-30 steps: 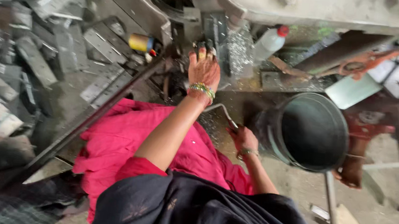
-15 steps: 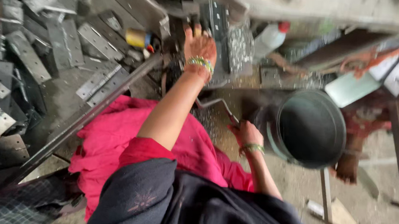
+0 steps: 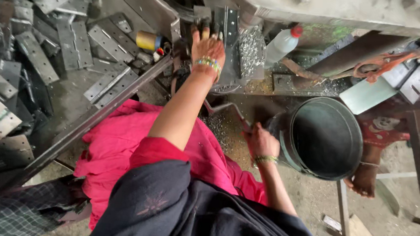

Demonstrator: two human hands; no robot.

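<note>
My left hand (image 3: 207,47) reaches forward with a beaded bangle on the wrist, its fingers resting on a flat metal piece (image 3: 230,27) at the bed of a grey press machine (image 3: 328,7). My right hand (image 3: 259,140) is low and close to my lap, closed around the end of a bent metal lever handle (image 3: 228,109). A pink garment covers my knees. A pile of small shiny metal bits (image 3: 251,45) lies just right of my left hand.
Many flat perforated steel plates (image 3: 35,54) are heaped on the left. A dark round metal bucket (image 3: 323,137) stands at the right of my right hand. A white plastic bottle with red cap (image 3: 281,44), a yellow spool (image 3: 147,40) and another person's foot (image 3: 365,177) are nearby.
My left hand has pushed further forward onto the metal piece at the machine. My right hand stays on the lever handle. The view has shifted slightly.
</note>
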